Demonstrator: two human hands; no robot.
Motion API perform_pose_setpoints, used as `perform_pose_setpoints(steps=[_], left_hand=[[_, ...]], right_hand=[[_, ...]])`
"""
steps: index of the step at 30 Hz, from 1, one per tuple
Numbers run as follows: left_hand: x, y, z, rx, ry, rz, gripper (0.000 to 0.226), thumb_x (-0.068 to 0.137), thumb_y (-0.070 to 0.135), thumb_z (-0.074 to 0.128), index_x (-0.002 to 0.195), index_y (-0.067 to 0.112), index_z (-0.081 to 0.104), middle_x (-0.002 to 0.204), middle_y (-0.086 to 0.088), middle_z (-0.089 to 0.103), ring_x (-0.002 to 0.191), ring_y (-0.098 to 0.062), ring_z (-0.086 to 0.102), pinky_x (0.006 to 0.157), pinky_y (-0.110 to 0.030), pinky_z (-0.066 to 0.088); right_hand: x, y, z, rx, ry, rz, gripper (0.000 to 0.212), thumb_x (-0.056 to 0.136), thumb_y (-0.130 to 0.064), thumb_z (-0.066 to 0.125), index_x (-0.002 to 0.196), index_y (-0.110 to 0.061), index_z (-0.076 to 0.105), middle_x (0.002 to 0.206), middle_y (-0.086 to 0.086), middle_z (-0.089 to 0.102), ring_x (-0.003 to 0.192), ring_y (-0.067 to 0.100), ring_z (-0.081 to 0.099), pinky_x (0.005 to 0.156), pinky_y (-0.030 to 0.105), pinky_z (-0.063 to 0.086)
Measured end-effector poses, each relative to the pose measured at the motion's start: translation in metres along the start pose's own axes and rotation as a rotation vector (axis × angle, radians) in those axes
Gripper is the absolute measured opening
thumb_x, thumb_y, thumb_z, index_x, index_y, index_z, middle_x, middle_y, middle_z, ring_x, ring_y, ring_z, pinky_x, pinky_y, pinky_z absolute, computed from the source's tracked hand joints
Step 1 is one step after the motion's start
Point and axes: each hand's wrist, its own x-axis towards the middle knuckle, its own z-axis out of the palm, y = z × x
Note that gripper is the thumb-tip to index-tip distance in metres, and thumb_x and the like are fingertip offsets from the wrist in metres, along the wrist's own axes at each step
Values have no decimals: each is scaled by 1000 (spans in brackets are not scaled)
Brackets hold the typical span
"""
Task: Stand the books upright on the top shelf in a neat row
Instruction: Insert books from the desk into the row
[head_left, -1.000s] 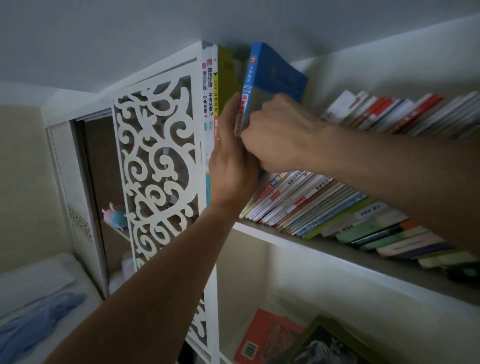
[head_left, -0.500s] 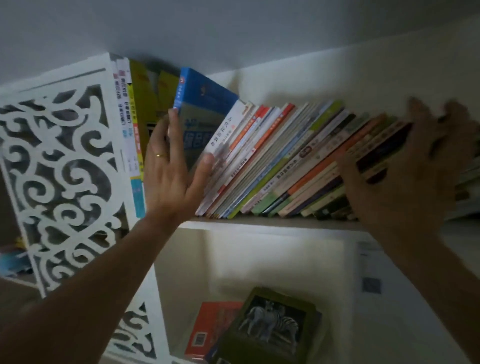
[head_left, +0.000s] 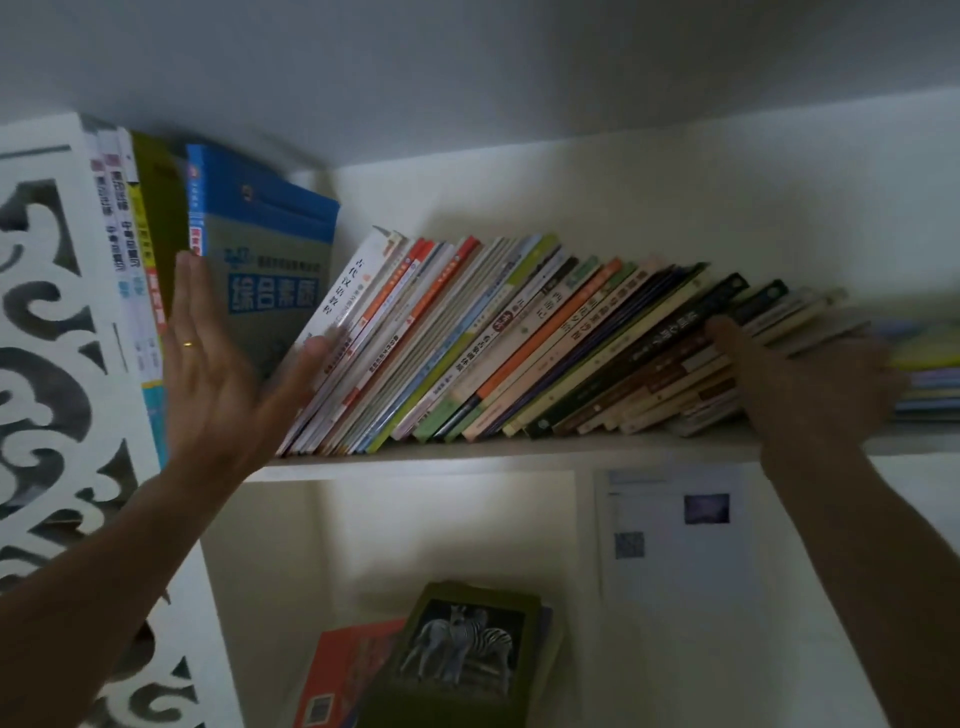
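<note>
On the top shelf (head_left: 519, 452) a few books stand upright at the far left, ending in a thick blue and grey book (head_left: 270, 249). My left hand (head_left: 223, 364) lies flat and open against that book's spine, thumb touching the first leaning book. To the right a long row of thin books (head_left: 519, 338) leans steeply to the right. My right hand (head_left: 810, 384), blurred, rests with spread fingers on the low right end of the leaning row. Flat-lying books (head_left: 930, 374) sit beyond it.
A white carved lattice panel (head_left: 57, 338) bounds the shelf on the left. The ceiling is close above the books. On the lower shelf lie a book with a zebra cover (head_left: 462, 649) and a red book (head_left: 348, 670). A printed paper sheet (head_left: 675, 535) hangs on the back wall.
My right hand let go of the blue book and moved far right onto the leaning row. The blue book now stands more upright under my left hand. The view turned right.
</note>
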Motion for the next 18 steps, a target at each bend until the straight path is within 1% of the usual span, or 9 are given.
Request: perform_pose_setpoints(steps=[2,4,5,8,10,13,15,17,18], left_hand=[[0,-5,-1,18,-10,43,113,87,71,57,165,23,-9,174,-2,-9,159,-14,-10,128,-57,8],[0,-9,-2,33,-36,66,118,83,75,57,165,21,-8,173,-6,-9,160,-20,-10,126,-62,14],[1,-11,-1,65,-59,69,122,79,78,56,165,19,-7,173,-8,-8,161,-25,-7,125,-63,17],[-2,-5,2,134,-125,100,138,67,88,56,165,16,-9,171,-19,-2,158,-41,4,115,-70,30],[-5,1,6,177,-170,70,148,58,96,56,165,17,-8,168,-24,6,152,-48,15,107,-75,37],[-7,10,12,233,-217,25,155,49,103,55,165,22,-7,164,-25,14,146,-52,25,104,-75,41],[-8,17,10,186,-233,-59,153,47,101,64,163,35,-12,161,-23,22,142,-52,34,103,-70,44],[-8,19,7,117,-214,-131,149,49,94,71,160,46,-15,157,-22,32,138,-49,44,102,-63,47],[-9,19,6,104,-196,-142,147,50,92,72,160,46,-14,156,-21,36,136,-47,48,102,-60,48]], right_hand=[[6,2,-8,187,-73,93,95,63,-69,83,126,-5,53,125,24,56,112,31,59,99,18,48],[10,14,-8,302,-4,100,108,50,-74,85,130,-8,56,124,14,65,107,26,67,97,33,56],[9,16,-7,338,33,99,104,51,-68,88,132,-9,57,122,9,67,105,22,69,95,40,58],[3,21,-4,308,4,49,65,72,-38,90,124,-10,62,112,2,71,97,16,70,94,41,59],[1,15,1,279,-17,-28,50,76,-35,89,115,-14,65,103,-2,71,91,13,69,93,42,59],[-5,-3,17,342,-216,-57,76,68,-45,92,130,-14,59,109,-1,75,95,17,75,84,47,63],[-8,-7,30,373,-346,-19,85,65,-45,93,136,-17,56,110,-6,77,95,13,76,85,46,63],[-10,-5,37,366,-381,-30,86,60,-46,93,134,-19,58,109,-9,76,91,7,75,86,44,63],[-10,-4,40,357,-359,-42,99,53,-51,94,136,-18,54,112,-8,75,93,6,74,87,44,62]])
